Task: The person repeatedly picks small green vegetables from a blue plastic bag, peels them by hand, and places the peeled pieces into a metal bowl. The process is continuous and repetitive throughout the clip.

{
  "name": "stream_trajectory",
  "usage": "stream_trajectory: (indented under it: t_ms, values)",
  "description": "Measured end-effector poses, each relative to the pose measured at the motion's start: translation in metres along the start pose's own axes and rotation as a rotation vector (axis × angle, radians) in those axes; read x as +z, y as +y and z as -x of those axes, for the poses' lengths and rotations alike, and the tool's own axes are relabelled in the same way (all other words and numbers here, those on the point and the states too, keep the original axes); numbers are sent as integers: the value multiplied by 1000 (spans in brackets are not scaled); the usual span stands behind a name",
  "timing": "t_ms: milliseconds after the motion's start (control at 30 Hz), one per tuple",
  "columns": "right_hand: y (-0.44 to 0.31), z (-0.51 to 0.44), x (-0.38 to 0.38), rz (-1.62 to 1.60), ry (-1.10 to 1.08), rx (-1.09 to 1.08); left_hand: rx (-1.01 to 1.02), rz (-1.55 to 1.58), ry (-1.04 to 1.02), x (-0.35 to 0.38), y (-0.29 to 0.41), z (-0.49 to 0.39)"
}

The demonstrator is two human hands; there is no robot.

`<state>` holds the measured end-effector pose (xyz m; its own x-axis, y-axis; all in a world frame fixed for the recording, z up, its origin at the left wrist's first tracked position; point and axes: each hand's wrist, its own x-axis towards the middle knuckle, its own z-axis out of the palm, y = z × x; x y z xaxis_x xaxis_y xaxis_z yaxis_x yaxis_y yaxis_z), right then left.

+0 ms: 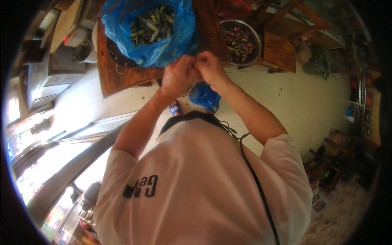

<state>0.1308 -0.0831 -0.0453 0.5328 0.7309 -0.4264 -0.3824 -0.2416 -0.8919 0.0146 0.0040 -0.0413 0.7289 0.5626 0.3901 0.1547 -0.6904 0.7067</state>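
My left hand (180, 75) and my right hand (212, 69) meet at the front edge of a wooden table (110, 82), fingertips pinched together. A small, thin item (197, 56) shows between them; what it is cannot be made out. Just beyond my left hand, a blue plastic bag (118, 29) stands gaping on the table. Inside it lies a heap of slender green and yellowish pieces (153, 26). Beneath my hands, the rim of a round container (185, 93) is partly hidden. Another blue plastic bag (203, 94) hangs or lies low near my feet.
Right of the table is a metal bowl (259, 43) with reddish and pale scraps (239, 41). Beside it stands a low wooden stool or bench (279, 52). A bag of greens (318, 62) is farther right. A black cord (255, 177) runs down over my shirt. Pale tiles (275, 101) cover the floor.
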Motion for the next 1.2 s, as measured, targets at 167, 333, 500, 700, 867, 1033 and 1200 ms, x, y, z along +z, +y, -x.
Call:
stream_trajectory:
  t_ms: [167,333,500,700,867,1033,1200]
  values:
    - [0,3,4,76,3,-100,64,9,-28,-6,3,-2]
    - [-11,14,6,177,-13,-160,75,5,-83,-11,4,-1]
    - [-9,14,5,167,-47,-155,150,-43,-53,-14,5,-4]
    - [0,7,3,223,23,-228,211,-30,-81,-22,11,-7]
    - [-13,19,0,100,-64,-119,106,52,-232,-33,18,-8]
    - [-34,37,0,132,-115,-104,99,90,-262,-47,32,-9]
    - [-52,53,0,181,-163,-85,22,172,-320,-62,44,-11]
